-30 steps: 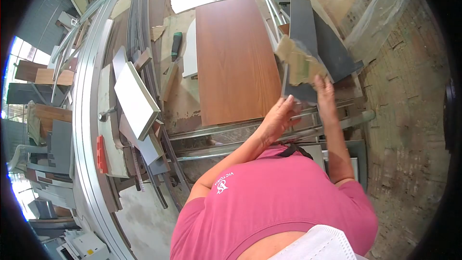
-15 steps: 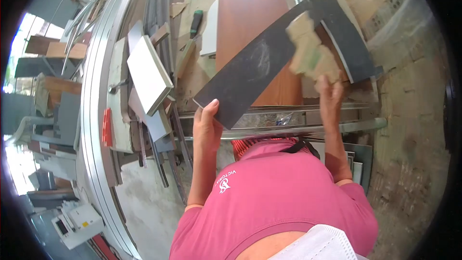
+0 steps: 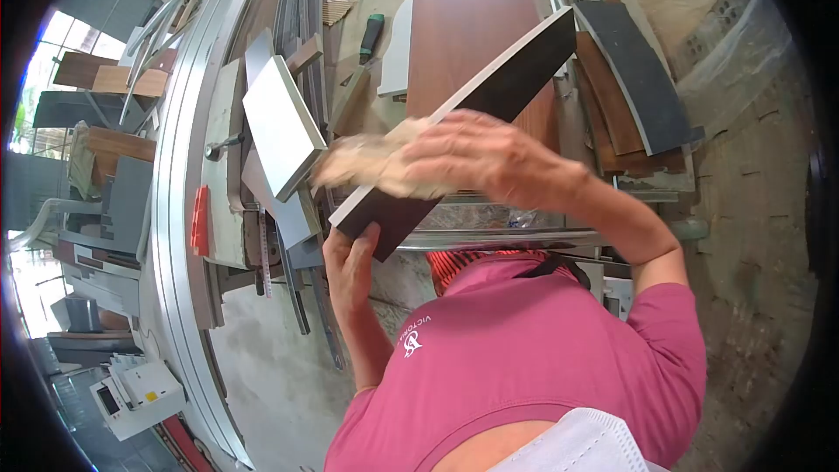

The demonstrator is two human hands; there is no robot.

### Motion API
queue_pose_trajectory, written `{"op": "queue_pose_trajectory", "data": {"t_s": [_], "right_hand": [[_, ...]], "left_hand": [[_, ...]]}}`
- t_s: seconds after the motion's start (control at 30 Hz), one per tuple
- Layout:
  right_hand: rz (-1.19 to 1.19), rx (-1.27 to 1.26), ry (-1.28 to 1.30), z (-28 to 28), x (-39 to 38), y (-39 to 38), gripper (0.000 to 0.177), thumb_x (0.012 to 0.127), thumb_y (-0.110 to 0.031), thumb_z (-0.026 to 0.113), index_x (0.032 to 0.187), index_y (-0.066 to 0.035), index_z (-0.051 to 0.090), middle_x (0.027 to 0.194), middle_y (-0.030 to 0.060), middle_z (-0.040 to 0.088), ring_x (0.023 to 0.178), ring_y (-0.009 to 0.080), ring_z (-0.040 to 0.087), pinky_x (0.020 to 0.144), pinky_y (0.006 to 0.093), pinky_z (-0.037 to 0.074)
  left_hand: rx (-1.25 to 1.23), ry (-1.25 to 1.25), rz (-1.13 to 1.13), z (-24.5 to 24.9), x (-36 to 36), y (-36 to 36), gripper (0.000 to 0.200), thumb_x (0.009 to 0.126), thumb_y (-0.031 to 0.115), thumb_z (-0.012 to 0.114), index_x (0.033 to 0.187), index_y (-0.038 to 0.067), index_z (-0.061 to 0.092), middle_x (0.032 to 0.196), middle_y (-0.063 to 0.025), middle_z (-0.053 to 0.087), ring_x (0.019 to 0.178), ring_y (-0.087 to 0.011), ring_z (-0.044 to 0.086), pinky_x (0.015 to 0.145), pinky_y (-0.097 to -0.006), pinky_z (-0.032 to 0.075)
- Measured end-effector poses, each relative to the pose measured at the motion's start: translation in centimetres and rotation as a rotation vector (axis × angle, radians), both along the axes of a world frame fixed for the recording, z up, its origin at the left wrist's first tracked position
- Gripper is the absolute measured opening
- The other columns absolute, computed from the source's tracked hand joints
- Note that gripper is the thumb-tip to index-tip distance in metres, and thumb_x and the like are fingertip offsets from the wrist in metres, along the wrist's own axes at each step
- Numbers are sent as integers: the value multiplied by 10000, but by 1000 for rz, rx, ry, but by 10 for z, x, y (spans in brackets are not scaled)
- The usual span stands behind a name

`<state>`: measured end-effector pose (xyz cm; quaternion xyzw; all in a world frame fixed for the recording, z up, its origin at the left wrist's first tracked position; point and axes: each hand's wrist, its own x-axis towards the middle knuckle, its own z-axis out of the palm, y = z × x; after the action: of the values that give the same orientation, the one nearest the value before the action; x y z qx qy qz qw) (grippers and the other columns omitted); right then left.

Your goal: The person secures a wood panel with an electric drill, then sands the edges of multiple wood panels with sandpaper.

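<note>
My left hand [image 3: 348, 269] grips the lower left end of a long dark board [image 3: 524, 65], thumb on its face. The board is tilted, with its pale narrow edge turned up. In my right hand [image 3: 498, 157] is a tan rag [image 3: 363, 162], blurred by motion, lying across the board's upper edge near the left end. The fingers are stretched over the rag and partly smeared. Beneath the held board, a reddish-brown panel [image 3: 454, 35] lies on the worktable.
Several dark and brown strips [image 3: 638, 79] lie at the right of the table. A tool with a green and black handle [image 3: 372, 35] rests toward the back. White panel offcuts [image 3: 281, 122] are stacked at left, beside long metal rails [image 3: 170, 201]. A red object [image 3: 201, 220] sits nearby.
The rag and my right hand have swept from the board's far right end to its left end. The board has turned from showing its broad face to edge up.
</note>
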<state>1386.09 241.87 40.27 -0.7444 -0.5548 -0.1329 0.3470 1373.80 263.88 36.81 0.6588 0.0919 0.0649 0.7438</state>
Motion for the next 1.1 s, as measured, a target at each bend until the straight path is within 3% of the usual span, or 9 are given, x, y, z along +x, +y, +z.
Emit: {"op": "queue_pose_trajectory", "data": {"t_s": [0.17, 0.27, 0.33, 0.47, 0.6, 0.63, 0.67, 0.8, 1.1], "right_hand": [[-314, -233, -96, -29, 62, -78, 465, 739, 124, 425, 1121, -93, 577, 1155, 79, 586, 1131, 217, 516, 1034, 388, 333], [-485, -53, 382, -70, 139, -148, 318, 868, -76, 371, 1081, -28, 602, 1117, 144, 600, 1040, 311, 552, 956, 342, 387], [-813, -411, -27, -70, 169, -190, 348, 869, -57, 357, 1160, -46, 548, 1143, 195, 557, 1014, 332, 566, 871, 395, 446], [-1124, -244, -67, -70, 187, -199, 364, 867, -44, 364, 1188, -83, 532, 1130, 186, 567, 1017, 341, 559, 852, 405, 454], [-895, -294, 172, -21, 80, -68, 412, 791, 46, 422, 1165, -72, 547, 1165, 155, 567, 1074, 300, 548, 897, 407, 443], [-497, -130, -276, -38, 57, -53, 445, 772, 56, 417, 1187, -54, 533, 1207, 150, 541, 1168, 277, 483, 1018, 438, 334], [-262, -163, -168, -27, 20, -30, 475, 767, 56, 410, 1224, -35, 501, 1252, 140, 509, 1238, 268, 410, 1084, 461, 214], [71, -105, 4, -53, -42, 15, 430, 781, -79, 527, 1211, -71, 524, 1290, 100, 488, 1210, 242, 446, 1060, 438, 262], [-1102, -487, 75, -142, 139, -184, 411, 849, 5, 354, 1219, -89, 507, 1236, 81, 527, 1136, 220, 500, 956, 453, 355]], "left_hand": [[-110, 47, 30, -15, -10, 9, 366, 841, 72, 585, 1170, -56, 489, 1093, -82, 577, 986, -125, 524, 868, -254, 394], [-137, 55, 27, -23, -12, 12, 354, 842, 66, 581, 1163, -54, 493, 1092, -84, 578, 989, -124, 527, 871, -255, 393], [-139, 51, 11, -21, -10, 11, 350, 842, 61, 578, 1162, -53, 494, 1091, -86, 580, 994, -125, 529, 874, -257, 393], [-259, 70, 103, -14, 0, 9, 342, 853, 74, 548, 1165, -53, 490, 1100, -102, 575, 994, -160, 549, 885, -280, 411], [-364, 120, 232, -22, 8, 7, 333, 852, 140, 540, 1123, -52, 518, 1079, -131, 573, 963, -193, 575, 822, -313, 462], [-364, 128, 223, -24, 9, 9, 334, 854, 145, 542, 1126, -48, 515, 1079, -128, 575, 963, -195, 578, 817, -316, 467], [-355, 114, 202, -23, 9, 9, 340, 869, 165, 526, 1132, -48, 505, 1076, -121, 580, 967, -204, 580, 834, -335, 465], [-424, 56, 169, -25, 11, 12, 329, 876, 173, 493, 1115, -52, 508, 1073, -126, 588, 964, -210, 588, 858, -354, 464], [-502, 189, 220, -44, 3, 18, 348, 867, 165, 479, 1144, -43, 502, 1102, -129, 584, 1017, -224, 573, 869, -355, 468]]}}
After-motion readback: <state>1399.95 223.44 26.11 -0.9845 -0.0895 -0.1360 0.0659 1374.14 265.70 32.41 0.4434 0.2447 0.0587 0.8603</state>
